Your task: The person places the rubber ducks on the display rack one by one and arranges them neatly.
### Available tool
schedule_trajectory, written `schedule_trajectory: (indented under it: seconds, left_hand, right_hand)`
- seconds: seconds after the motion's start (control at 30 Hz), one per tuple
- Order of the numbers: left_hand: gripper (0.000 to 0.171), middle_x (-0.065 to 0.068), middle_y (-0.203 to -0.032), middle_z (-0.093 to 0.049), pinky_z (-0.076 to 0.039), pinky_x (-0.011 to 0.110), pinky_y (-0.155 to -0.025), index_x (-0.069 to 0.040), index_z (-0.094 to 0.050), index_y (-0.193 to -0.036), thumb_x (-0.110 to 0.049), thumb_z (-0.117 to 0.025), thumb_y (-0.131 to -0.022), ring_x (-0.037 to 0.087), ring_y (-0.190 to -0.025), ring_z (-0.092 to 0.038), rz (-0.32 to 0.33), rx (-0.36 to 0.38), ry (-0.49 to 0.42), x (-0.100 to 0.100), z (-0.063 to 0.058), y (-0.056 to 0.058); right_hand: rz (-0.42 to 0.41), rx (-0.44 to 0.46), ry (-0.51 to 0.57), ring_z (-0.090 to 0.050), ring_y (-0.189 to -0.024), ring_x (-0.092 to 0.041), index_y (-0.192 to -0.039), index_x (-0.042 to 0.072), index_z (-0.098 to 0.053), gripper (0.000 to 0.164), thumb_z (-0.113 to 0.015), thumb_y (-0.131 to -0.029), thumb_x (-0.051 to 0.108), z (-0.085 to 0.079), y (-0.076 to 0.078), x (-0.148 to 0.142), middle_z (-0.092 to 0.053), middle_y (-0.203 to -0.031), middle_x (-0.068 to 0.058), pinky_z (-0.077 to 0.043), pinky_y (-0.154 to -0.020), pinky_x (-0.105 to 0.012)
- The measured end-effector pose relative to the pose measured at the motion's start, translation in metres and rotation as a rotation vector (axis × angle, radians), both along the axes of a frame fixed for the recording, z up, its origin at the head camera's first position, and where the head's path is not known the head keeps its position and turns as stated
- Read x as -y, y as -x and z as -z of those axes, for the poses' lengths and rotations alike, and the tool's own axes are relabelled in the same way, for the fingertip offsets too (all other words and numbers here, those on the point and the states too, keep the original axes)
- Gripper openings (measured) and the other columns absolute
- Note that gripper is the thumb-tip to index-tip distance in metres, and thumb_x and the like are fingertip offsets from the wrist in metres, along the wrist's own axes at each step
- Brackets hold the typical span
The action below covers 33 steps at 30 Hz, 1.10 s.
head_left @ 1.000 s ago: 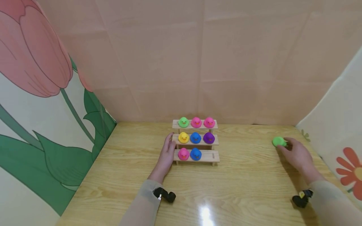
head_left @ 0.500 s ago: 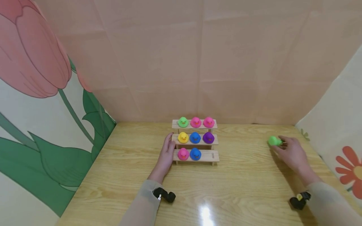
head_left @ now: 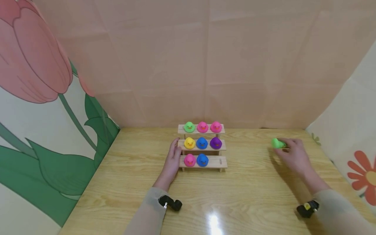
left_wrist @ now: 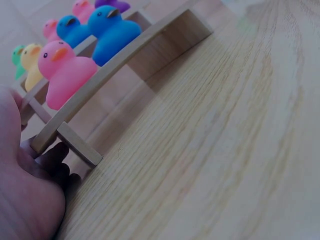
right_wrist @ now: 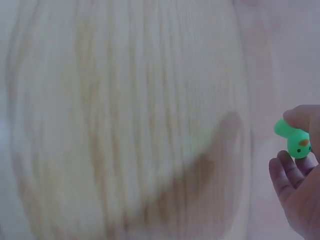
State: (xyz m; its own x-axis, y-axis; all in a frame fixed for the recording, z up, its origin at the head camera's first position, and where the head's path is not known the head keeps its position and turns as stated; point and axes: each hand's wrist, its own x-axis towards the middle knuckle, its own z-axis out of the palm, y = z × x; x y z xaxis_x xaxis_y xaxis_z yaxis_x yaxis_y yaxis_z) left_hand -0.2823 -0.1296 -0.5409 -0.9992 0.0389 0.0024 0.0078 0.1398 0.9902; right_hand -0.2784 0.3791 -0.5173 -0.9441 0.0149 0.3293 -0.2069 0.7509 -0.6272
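Note:
At the right, my right hand (head_left: 295, 158) pinches a green rubber duck (head_left: 276, 143) between thumb and fingers above the table. The right wrist view shows that duck (right_wrist: 298, 144) with its orange beak and the hand's other fingers spread beside it. My left hand (head_left: 171, 160) grips the left end of a three-tier wooden stand (head_left: 215, 164); in the left wrist view its fingertips (left_wrist: 61, 170) curl under the bottom shelf. On the bottom shelf sit a pink duck (head_left: 189, 160) and a blue duck (head_left: 202, 160), with bare wood at the right end.
The middle tier bears a yellow duck (head_left: 189, 143), a blue duck (head_left: 201, 143) and a purple duck (head_left: 215, 143). On top are a green duck (head_left: 189, 127) and two pink ones. A beige cloth (head_left: 249, 65) hangs behind the wooden table (head_left: 249, 195).
My right hand has carried the green duck leftward across the right side of the table, and the duck has tilted in its grip. The left hand and the stand have stayed in place.

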Motion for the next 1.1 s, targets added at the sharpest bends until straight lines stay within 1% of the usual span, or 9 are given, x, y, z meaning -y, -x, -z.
schedule_trajectory:
  seconds: [0.13, 0.23, 0.33, 0.4, 0.53, 0.77, 0.83, 1.03, 1.1]
  left_hand:
    - [0.066, 0.008, -0.178, -0.034, -0.025, 0.064, -0.131, -0.040, -0.029, -0.174, -0.066, -0.042, -0.114, 0.035, -0.163, -0.033, 0.002, 0.002, 0.001, 0.000, -0.001, -0.001]
    - [0.065, 0.007, -0.178, -0.034, -0.025, 0.063, -0.131, -0.044, -0.030, -0.173, -0.068, -0.042, -0.113, 0.033, -0.163, -0.034, -0.001, 0.003, 0.006, 0.000, 0.000, -0.001]
    - [0.062, 0.007, -0.178, -0.035, -0.025, 0.063, -0.131, -0.049, -0.031, -0.171, -0.068, -0.042, -0.113, 0.033, -0.163, -0.034, -0.002, 0.001, 0.009, 0.000, 0.001, -0.001]
    - [0.060, 0.007, -0.177, -0.036, -0.025, 0.062, -0.131, -0.051, -0.032, -0.169, -0.068, -0.042, -0.113, 0.033, -0.162, -0.034, -0.003, -0.001, 0.011, 0.000, 0.001, -0.001]
    - [0.059, 0.007, -0.175, -0.039, -0.025, 0.063, -0.131, -0.051, -0.032, -0.169, -0.068, -0.042, -0.113, 0.033, -0.162, -0.035, -0.005, -0.006, 0.013, 0.001, 0.001, -0.001]
    - [0.064, 0.008, -0.176, -0.038, -0.025, 0.064, -0.131, -0.046, -0.031, -0.171, -0.069, -0.042, -0.113, 0.035, -0.162, -0.035, -0.004, -0.011, 0.013, 0.001, 0.001, -0.001]
    - [0.065, 0.008, -0.175, -0.039, -0.025, 0.064, -0.131, -0.045, -0.031, -0.172, -0.069, -0.042, -0.113, 0.034, -0.162, -0.035, -0.002, -0.005, 0.012, 0.001, 0.001, -0.001]
    - [0.066, 0.009, -0.172, -0.044, -0.024, 0.064, -0.131, -0.044, -0.030, -0.173, -0.069, -0.042, -0.113, 0.033, -0.162, -0.034, 0.001, 0.000, 0.012, 0.001, 0.001, 0.000]
    - [0.069, 0.009, -0.174, -0.041, -0.024, 0.064, -0.131, -0.042, -0.029, -0.173, -0.070, -0.042, -0.112, 0.034, -0.162, -0.034, 0.001, -0.005, 0.010, 0.001, 0.001, 0.000]
  right_hand:
    - [-0.018, -0.026, 0.024, -0.056, -0.115, -0.054, -0.146, -0.014, -0.058, 0.050, -0.076, -0.105, 0.009, -0.003, 0.000, 0.010, -0.038, -0.136, -0.039, -0.037, -0.082, 0.005]
    - [-0.041, -0.046, 0.049, -0.056, -0.114, -0.049, -0.144, -0.015, -0.059, 0.048, -0.077, -0.103, 0.003, -0.006, 0.000, 0.018, -0.038, -0.135, -0.038, -0.041, -0.085, 0.004]
    - [-0.073, -0.064, 0.073, -0.055, -0.111, -0.039, -0.142, -0.016, -0.061, 0.047, -0.079, -0.101, -0.001, -0.009, 0.000, 0.024, -0.039, -0.134, -0.036, -0.045, -0.085, 0.002]
    - [-0.091, -0.084, 0.069, -0.056, -0.108, -0.030, -0.140, -0.015, -0.063, 0.047, -0.081, -0.099, -0.001, -0.010, 0.000, 0.028, -0.044, -0.133, -0.034, -0.048, -0.083, 0.000]
    - [-0.118, -0.119, 0.041, -0.059, -0.102, -0.016, -0.136, -0.010, -0.067, 0.046, -0.086, -0.096, 0.000, -0.014, -0.001, 0.036, -0.055, -0.128, -0.029, -0.051, -0.079, -0.003]
    - [-0.156, -0.117, 0.026, -0.060, -0.100, -0.021, -0.138, -0.005, -0.069, 0.048, -0.088, -0.096, 0.006, -0.026, -0.010, 0.055, -0.058, -0.125, -0.022, -0.050, -0.078, -0.005]
    - [-0.164, -0.111, 0.023, -0.059, -0.100, -0.019, -0.139, -0.004, -0.069, 0.048, -0.088, -0.096, 0.007, -0.030, -0.014, 0.062, -0.058, -0.124, -0.020, -0.049, -0.078, -0.006]
    - [-0.198, -0.139, -0.005, -0.057, -0.099, -0.022, -0.137, 0.001, -0.071, 0.047, -0.089, -0.094, 0.004, -0.036, -0.021, 0.081, -0.060, -0.121, -0.014, -0.049, -0.076, -0.010]
    - [-0.213, -0.152, -0.022, -0.058, -0.098, -0.023, -0.134, 0.003, -0.072, 0.046, -0.090, -0.092, 0.002, -0.038, -0.023, 0.087, -0.061, -0.122, -0.014, -0.049, -0.075, -0.012]
